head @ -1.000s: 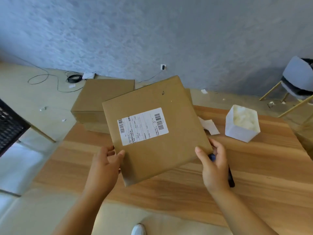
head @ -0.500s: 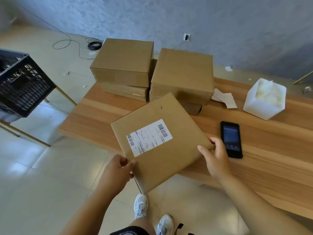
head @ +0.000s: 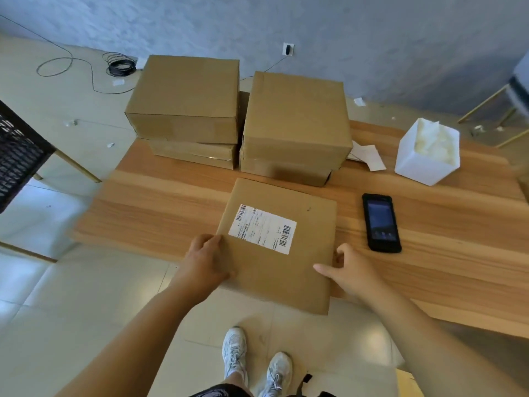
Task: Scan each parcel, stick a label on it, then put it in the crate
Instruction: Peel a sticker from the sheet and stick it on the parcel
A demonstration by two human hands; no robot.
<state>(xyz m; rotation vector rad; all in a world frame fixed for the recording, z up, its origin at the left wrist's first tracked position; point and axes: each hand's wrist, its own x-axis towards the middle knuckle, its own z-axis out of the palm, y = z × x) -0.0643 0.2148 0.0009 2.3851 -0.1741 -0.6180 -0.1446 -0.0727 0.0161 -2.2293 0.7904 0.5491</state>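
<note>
Centre frame: parcel (head: 310, 224) (label (head: 262, 229) up), left hand (head: 208, 262) and right hand (head: 353, 272) gripping near corners; best carried level to crate (head: 17, 159), far left

Flat brown parcel (head: 286, 276): label side up, far part over the surface (head: 171, 213), near part past its front edge. Your left hand (head: 207, 260) and right hand (head: 347, 270) grip its side edges. White barcoded label (head: 262, 229): stuck upper left, slightly skewed. Two piles (head: 186, 101) of brown parcels stand behind. Black scanner (head: 381, 222) lies screen-up to the right. Black mesh crate (head: 17, 156): far left, off the surface.
</note>
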